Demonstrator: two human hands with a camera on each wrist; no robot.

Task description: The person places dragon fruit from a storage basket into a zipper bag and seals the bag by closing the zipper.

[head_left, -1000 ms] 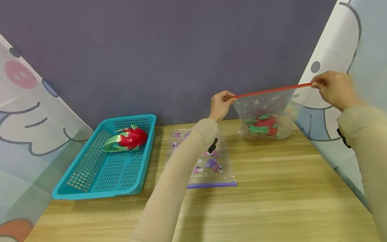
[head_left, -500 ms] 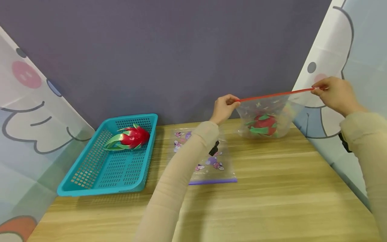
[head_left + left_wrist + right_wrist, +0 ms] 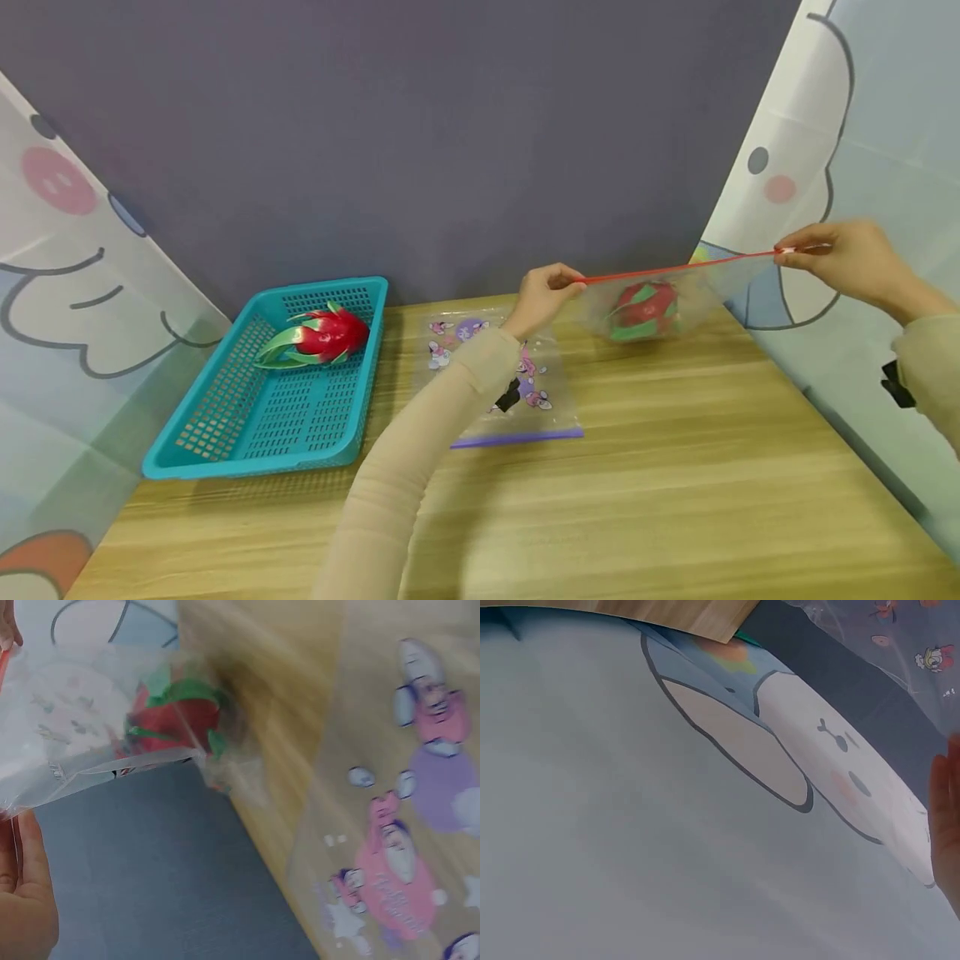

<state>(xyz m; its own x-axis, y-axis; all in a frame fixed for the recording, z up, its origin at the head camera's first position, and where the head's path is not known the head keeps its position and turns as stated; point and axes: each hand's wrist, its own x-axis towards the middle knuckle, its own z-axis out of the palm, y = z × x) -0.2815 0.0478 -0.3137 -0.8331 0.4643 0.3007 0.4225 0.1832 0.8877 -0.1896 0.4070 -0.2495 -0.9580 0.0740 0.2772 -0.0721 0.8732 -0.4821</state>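
A clear zip bag (image 3: 693, 292) with a red zip strip is stretched between both hands above the right part of the table. Inside it lies a red dragon fruit (image 3: 647, 304) with green scales, seen also through the plastic in the left wrist view (image 3: 176, 724). My left hand (image 3: 542, 298) pinches the left end of the red strip. At the other end, my right hand (image 3: 847, 254) pinches the strip near a small white slider. In the right wrist view only the edge of that hand and a printed corner of the bag show.
A second clear bag (image 3: 555, 417) with pink and purple prints and a purple zip lies flat on the wooden table (image 3: 675, 483), partly under the left arm. To the left stands a turquoise basket (image 3: 300, 462) holding another dragon fruit (image 3: 330, 335). A dark wall (image 3: 420, 150) rises behind.
Both hands have come down with the bag's red strip, which sits lower and nearer the fruit. The right hand has moved slightly outward in the last half second. The basket stays put.
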